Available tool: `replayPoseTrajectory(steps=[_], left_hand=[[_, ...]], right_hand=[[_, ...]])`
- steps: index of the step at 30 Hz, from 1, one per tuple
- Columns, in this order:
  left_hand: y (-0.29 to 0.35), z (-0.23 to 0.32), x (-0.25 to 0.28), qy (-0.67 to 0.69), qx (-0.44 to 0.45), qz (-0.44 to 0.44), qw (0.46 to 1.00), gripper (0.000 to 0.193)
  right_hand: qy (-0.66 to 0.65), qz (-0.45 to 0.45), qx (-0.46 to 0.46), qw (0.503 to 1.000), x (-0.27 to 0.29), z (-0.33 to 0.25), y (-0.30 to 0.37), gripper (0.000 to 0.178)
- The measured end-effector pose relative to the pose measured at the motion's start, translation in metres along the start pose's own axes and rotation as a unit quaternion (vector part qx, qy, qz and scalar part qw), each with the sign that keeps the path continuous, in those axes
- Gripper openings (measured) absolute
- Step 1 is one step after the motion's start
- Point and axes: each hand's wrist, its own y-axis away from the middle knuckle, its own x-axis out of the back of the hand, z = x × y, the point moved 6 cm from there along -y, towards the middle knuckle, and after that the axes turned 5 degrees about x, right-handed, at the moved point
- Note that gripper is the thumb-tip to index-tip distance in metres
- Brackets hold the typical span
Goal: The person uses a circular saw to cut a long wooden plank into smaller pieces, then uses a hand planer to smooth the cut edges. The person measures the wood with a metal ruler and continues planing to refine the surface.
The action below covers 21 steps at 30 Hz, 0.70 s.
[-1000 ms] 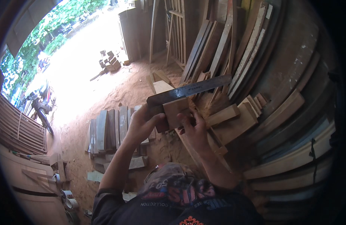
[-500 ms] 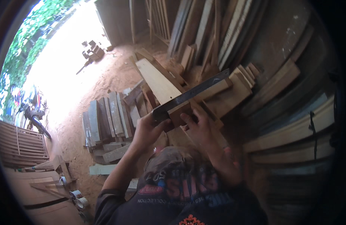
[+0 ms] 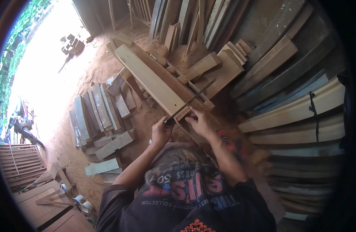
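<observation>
Ahead of me, a long pale wooden board (image 3: 151, 77) lies slanting, its near end between my hands. A long, dark, flat metal blade (image 3: 191, 99) crosses that end, seen almost edge-on. My left hand (image 3: 161, 131) is closed around the blade's near left end, where a dark part shows at the fingers. My right hand (image 3: 201, 123) is at the board's near right corner, thumb and forefinger around a small brown wooden block (image 3: 182, 122) below the blade. Most of the block is hidden, and its contact with the board cannot be made out.
Stacked short planks (image 3: 104, 112) stand and lie to the left. A timber offcut (image 3: 203, 65) rests on a wider board at the right. Long planks (image 3: 290, 112) line the right side, and others lean at the back. Sawdust (image 3: 156, 50) lies around the work. A bicycle-like vehicle (image 3: 26, 129) stands far left.
The blade, earlier showing its broad face, has turned to an edge-on view and come down at the board's end. The block between my hands has tilted too. The whole view has shifted.
</observation>
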Motion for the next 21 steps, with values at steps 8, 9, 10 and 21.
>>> replayPoseTrajectory(steps=[8, 9, 10, 21], left_hand=[[0.021, -0.036, 0.112, 0.225, 0.095, 0.269, 0.932, 0.032], [0.026, -0.046, 0.124, 0.236, 0.144, 0.289, 0.917, 0.039], [0.03, -0.053, 0.135, 0.258, 0.146, 0.303, 0.906, 0.046], [0.028, -0.1, -0.037, 0.141, 0.291, 0.027, 0.946, 0.051]], right_hand=[[0.247, 0.135, -0.037, 0.959, 0.118, -0.004, 0.154, 0.057], [0.275, 0.162, -0.038, 0.947, 0.123, 0.002, 0.173, 0.055], [0.173, 0.172, -0.076, 0.967, 0.123, 0.015, 0.194, 0.05], [-0.25, 0.072, -0.226, 0.939, 0.108, 0.003, 0.198, 0.058]])
